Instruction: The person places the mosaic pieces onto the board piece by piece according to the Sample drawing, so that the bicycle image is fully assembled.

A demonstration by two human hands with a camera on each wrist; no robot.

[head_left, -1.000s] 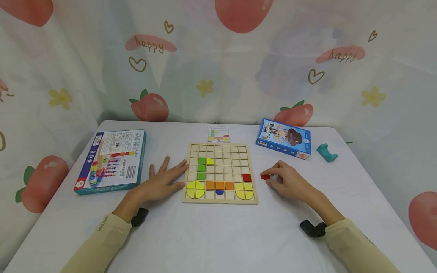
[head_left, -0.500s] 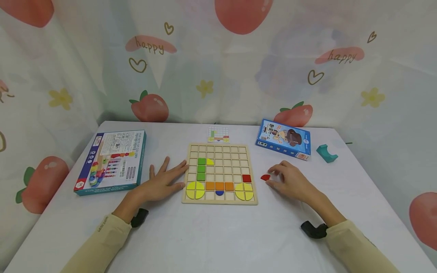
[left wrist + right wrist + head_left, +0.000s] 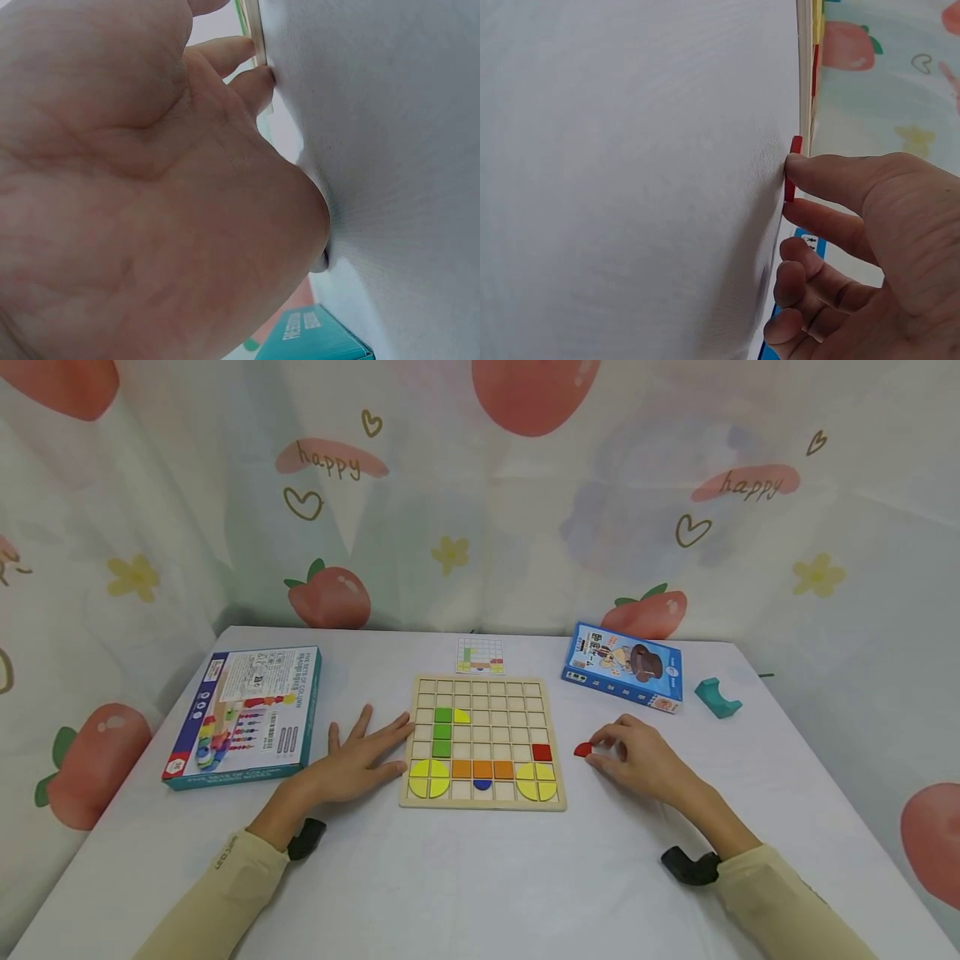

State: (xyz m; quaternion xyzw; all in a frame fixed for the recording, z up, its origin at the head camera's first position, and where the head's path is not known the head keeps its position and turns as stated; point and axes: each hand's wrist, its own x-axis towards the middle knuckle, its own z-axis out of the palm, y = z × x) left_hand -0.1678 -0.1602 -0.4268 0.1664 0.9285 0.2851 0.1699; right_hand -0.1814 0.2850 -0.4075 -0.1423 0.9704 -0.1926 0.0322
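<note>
A wooden grid board [image 3: 483, 805] lies mid-table in the head view. It carries green squares [image 3: 442, 732], orange squares [image 3: 483, 768], a red square [image 3: 542, 752], a small blue piece [image 3: 482, 783] and yellow quarter-round pieces [image 3: 429, 777]. My left hand [image 3: 352, 768] rests on the cloth with fingers spread, fingertips touching the board's left edge. To the right of the board, my right hand [image 3: 637, 762] pinches a small red curved-edge tile [image 3: 582, 749] between thumb and finger. The right wrist view shows this red tile [image 3: 794, 169] edge-on, close to the cloth; the other fingers are curled loosely.
Behind the board lies a printed pattern card [image 3: 480, 655]. A blue box [image 3: 624, 665] stands back right, beside a teal arched block [image 3: 718, 697]. At left is a large teal-edged box [image 3: 243, 717]. A printed curtain [image 3: 517, 527] hangs behind the white table.
The red tile has turned slightly in my right fingers and shows more of its flat face. My right hand has hardly shifted; the left hand stays put.
</note>
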